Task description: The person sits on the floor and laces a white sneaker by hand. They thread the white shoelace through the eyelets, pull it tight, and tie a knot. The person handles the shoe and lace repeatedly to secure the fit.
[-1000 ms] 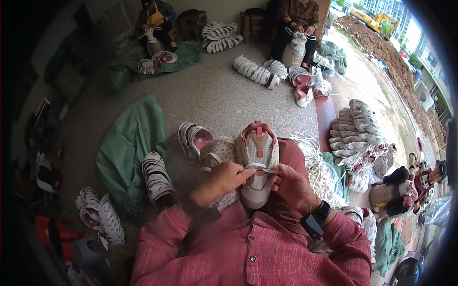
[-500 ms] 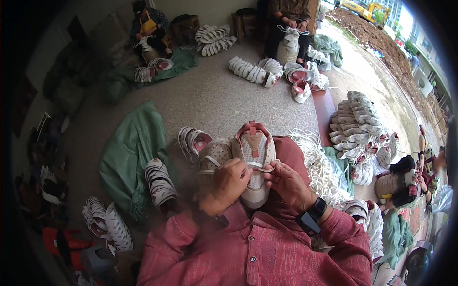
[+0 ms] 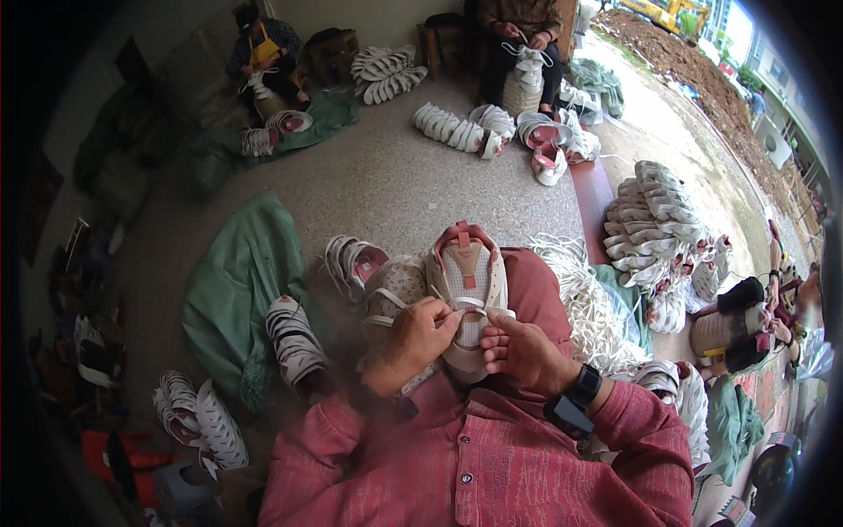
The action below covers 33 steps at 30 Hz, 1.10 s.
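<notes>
Left hand (image 3: 425, 334): I pinch flat white lace (image 3: 470, 301).
Right hand (image 3: 529, 353): likewise.
Beige-and-pink mesh shoe (image 3: 466, 275): lace crosses low, none above.

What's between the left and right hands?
Head view: the front of the pale shoe, with a white lace across it, between left hand and right hand.

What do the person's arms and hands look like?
The sleeves are pinkish-red with paler streaky marks. Both hands, the left hand and the right hand, are bare, with no gloves. The right wrist wears a dark watch with a squarish face, and beside it a black boxy gadget. Something dark circles the left wrist, too blurry to tell.
</notes>
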Available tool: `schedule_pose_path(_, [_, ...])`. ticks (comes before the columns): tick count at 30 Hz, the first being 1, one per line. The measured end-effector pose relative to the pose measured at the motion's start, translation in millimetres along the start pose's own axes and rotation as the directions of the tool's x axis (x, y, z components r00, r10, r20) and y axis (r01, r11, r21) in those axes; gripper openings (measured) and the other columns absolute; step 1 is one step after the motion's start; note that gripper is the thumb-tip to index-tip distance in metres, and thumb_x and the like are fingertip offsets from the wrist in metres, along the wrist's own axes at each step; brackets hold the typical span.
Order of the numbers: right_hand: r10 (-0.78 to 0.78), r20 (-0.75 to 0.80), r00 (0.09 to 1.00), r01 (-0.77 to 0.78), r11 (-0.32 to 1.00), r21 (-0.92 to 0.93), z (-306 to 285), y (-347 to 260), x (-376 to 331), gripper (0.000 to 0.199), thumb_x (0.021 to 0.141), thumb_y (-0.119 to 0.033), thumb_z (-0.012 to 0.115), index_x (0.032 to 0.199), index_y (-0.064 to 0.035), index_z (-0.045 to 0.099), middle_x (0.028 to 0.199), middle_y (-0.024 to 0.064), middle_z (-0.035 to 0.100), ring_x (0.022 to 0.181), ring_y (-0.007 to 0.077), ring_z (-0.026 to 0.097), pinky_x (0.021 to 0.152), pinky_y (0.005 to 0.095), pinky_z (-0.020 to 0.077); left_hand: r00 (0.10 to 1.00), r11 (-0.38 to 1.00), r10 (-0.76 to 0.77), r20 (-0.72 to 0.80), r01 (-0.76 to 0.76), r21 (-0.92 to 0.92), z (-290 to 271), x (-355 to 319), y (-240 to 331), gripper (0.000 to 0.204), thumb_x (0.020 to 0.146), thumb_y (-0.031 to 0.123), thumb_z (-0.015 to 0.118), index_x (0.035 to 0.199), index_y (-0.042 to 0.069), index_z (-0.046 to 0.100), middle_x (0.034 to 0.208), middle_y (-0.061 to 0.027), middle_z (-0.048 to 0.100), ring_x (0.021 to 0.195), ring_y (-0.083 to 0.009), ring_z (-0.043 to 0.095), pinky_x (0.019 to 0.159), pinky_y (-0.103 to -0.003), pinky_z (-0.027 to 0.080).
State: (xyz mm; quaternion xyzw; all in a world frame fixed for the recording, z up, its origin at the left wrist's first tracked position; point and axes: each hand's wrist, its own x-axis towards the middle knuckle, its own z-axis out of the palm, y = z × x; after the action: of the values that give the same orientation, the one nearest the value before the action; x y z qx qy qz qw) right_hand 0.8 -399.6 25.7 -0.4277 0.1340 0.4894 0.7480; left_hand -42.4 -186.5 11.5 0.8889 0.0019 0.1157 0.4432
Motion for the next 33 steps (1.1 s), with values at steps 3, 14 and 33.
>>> schedule_pose_path(3, [-0.056,0.034,0.998,0.057,0.998,-0.003,-5.3,-0.7,18.8,0.029,0.101,-0.033,0.061,0.104,-0.0042,0.061,0.088,0.0032,0.063,0.077,0.0149,0.064,0.066,0.0296,0.0555,1.000,1.000,-0.018,-0.009,0.018,0.007,3.2,0.9,3.8,0.024,0.086,0.020,0.073,0.080,-0.003,0.067,0.078,-0.0147,0.066,0.071,-0.0292,0.066,0.065,-0.037,0.050])
schedule_pose_path(14, [-0.596,-0.084,0.798,0.277,0.487,-0.828,-29.2,-15.6,17.7,0.014,0.093,-0.012,0.065,0.091,0.0016,0.065,0.071,0.0070,0.065,0.049,0.0127,0.058,0.045,0.0277,0.0481,0.999,0.989,0.039,-0.034,-0.034,0.146,-2.8,3.3,10.0,0.025,0.084,0.025,0.077,0.079,0.002,0.068,0.081,-0.0138,0.065,0.072,-0.0325,0.065,0.064,-0.039,0.050])
schedule_pose_path(33, [-0.002,0.155,0.988,0.011,0.998,-0.060,-52.9,-36.4,-17.2,0.028,0.104,-0.030,0.052,0.098,-0.0058,0.064,0.061,-0.0039,0.050,0.047,0.0072,0.043,0.047,0.0252,0.0401,0.763,0.555,-0.489,-0.423,-0.102,-0.826,-158.3,-50.4,-104.4,0.041,0.100,0.010,0.058,0.139,0.001,0.050,0.101,-0.0087,0.067,0.073,-0.0090,0.058,0.057,-0.021,0.042])
